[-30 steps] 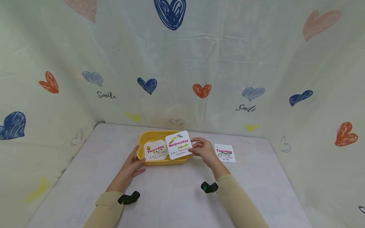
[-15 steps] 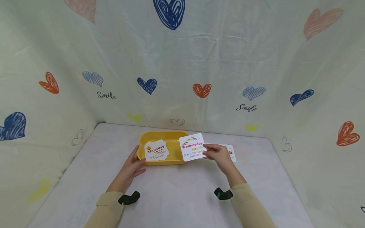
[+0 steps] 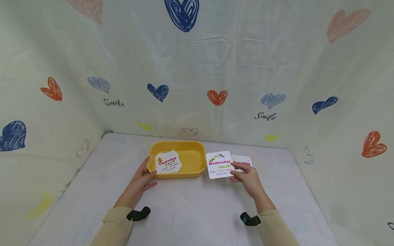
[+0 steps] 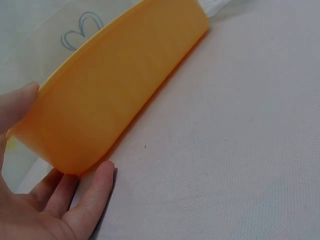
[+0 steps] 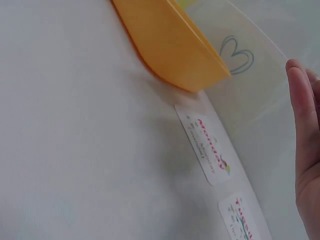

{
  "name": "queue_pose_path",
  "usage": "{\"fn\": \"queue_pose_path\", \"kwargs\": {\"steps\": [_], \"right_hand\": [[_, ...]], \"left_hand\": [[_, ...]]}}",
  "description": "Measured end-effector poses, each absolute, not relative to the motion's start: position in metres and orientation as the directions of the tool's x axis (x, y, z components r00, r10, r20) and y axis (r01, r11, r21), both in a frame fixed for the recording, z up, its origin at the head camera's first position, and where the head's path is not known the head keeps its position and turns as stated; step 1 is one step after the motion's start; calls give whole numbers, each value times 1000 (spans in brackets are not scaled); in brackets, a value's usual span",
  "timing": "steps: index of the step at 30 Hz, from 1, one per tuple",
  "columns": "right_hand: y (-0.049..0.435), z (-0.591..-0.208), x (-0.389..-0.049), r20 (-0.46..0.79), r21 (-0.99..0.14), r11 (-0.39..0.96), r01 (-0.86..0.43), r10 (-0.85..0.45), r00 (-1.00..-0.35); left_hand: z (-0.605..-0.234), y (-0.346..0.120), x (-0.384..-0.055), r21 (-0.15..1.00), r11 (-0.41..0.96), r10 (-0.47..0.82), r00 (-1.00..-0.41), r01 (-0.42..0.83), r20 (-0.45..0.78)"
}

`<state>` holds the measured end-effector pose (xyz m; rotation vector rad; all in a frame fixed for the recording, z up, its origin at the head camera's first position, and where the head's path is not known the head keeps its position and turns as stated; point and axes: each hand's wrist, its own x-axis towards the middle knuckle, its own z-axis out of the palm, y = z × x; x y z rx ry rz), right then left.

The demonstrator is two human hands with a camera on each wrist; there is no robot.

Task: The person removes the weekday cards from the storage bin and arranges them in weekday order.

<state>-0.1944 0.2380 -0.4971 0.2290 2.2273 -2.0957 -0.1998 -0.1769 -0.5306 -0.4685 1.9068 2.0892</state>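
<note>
My right hand (image 3: 250, 181) pinches the right edge of a white square "Wednesday" card (image 3: 219, 165), raised beside the tray. Behind this card and hand, a "Tuesday" card (image 3: 242, 159) lies partly covered on the table. A "Monday" card (image 5: 204, 145) appears flat on the table in the right wrist view; from the head it is hidden. At the left end of the yellow plastic tray (image 3: 194, 157), my left hand (image 3: 139, 182) holds on, thumb on the rim and fingers by the lower corner (image 4: 67, 172). Inside the tray rests a "Thursday" card (image 3: 168, 162), apparently atop others.
The pale tabletop (image 3: 191, 212) extends in front of the tray and to both sides. A whitish curtain (image 3: 191, 61) printed with hearts hangs around the back and sides. Each wrist carries a small black camera (image 3: 138, 214).
My right hand has carried the Wednesday card from above the tray rightward, past its right end, and lower. The left hand and tray stay put.
</note>
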Motion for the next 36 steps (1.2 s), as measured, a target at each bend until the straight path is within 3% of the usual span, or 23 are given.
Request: {"fn": "queue_pose_path", "kwargs": {"steps": [36], "right_hand": [[352, -522, -181, -214, -973, 31, 230, 268, -939]], "left_hand": [[-531, -177, -201, 915, -92, -12, -918, -394, -396]]}}
